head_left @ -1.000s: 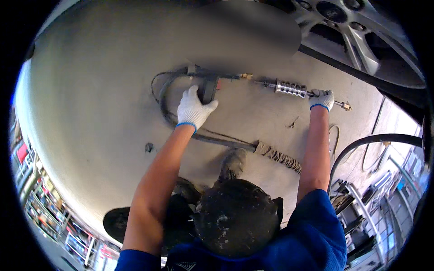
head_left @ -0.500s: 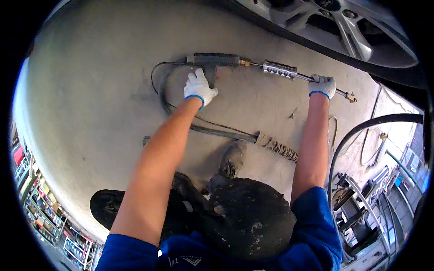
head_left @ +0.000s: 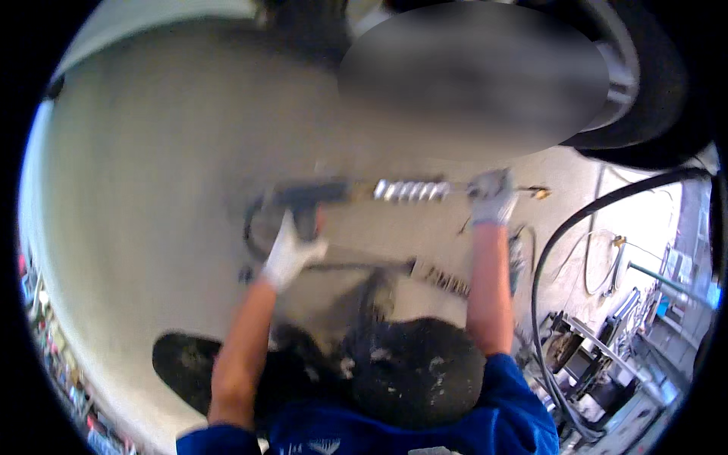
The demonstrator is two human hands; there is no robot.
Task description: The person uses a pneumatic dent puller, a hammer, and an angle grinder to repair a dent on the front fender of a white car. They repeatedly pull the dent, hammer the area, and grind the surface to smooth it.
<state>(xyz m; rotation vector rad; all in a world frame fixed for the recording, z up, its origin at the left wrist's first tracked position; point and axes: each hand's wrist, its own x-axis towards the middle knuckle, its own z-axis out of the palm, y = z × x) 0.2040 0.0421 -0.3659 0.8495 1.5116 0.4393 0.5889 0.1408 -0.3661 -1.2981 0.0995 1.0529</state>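
Note:
A dent-puller gun (head_left: 311, 196) with a dark body and pistol grip lies level in front of me, smeared by motion. A silver ribbed slide-hammer weight (head_left: 412, 190) rides on its rod, which ends in a brass-coloured tip (head_left: 541, 193) at the right. My right hand (head_left: 494, 196), in a white glove, is closed around the rod between the weight and the tip. My left hand (head_left: 292, 254), also gloved, is just below the pistol grip with thumb and fingers apart. Blur hides whether its fingertips touch the grip. A dark cable (head_left: 341, 265) loops from the gun's rear.
A dark tyre (head_left: 652, 91) stands at the upper right, beside a large blurred grey patch. A thick black hose (head_left: 540, 280) arcs down the right side. Metal racking and tools (head_left: 607, 356) fill the lower right; cluttered shelves (head_left: 57, 364) line the lower left. My dark-clad knee (head_left: 417, 371) is below.
The view has shifted, and the gun appears lower and further left. My left hand has dropped from beside the grip to below it. My right hand still holds the rod.

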